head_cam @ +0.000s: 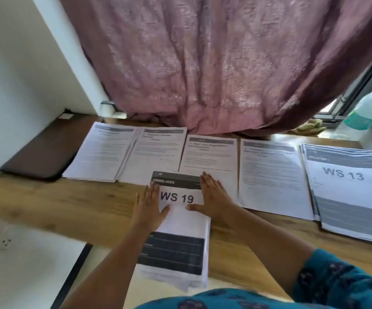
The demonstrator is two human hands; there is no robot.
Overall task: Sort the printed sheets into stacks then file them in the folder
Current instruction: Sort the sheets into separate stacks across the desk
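Note:
A thick stack of printed sheets (178, 230) topped by a page reading "WS 19" lies in front of me on the wooden desk (47, 206). My left hand (148, 204) lies flat along its left edge, thumb on the top page. My right hand (214, 197) lies flat along its right edge, thumb on the page too. Behind run several stacks: two overlapping text stacks at the left (104, 152) (158, 150), a third (211, 157) behind my right hand, another (272, 175) further right, and a "WS 13" stack (347, 186) far right. A dark brown folder (42, 152) lies at the far left.
A pink curtain (225, 63) hangs over the desk's back edge. A plastic bottle (367, 108) stands at the back right by the window. A white wall borders the left. A wall socket (4, 241) sits below the desk's left front edge.

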